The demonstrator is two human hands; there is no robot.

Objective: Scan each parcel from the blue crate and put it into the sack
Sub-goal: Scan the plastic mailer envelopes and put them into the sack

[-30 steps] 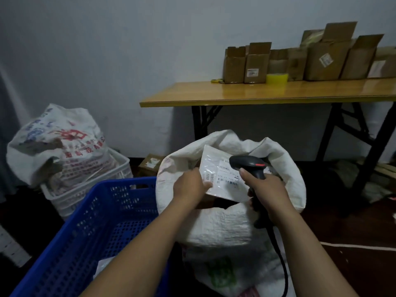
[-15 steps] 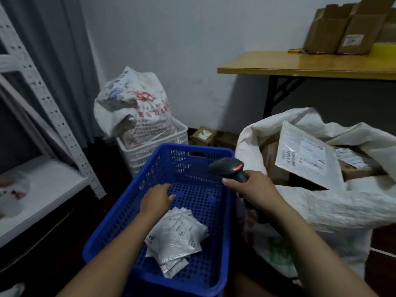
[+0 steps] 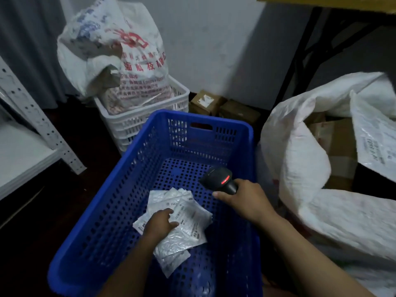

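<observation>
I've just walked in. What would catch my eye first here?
The bright blue crate fills the middle, a small heap of white parcels on its floor under the left hand. Beside it the right hand grips a black scanner showing a red light. A big white sack gapes open at the right.
</observation>
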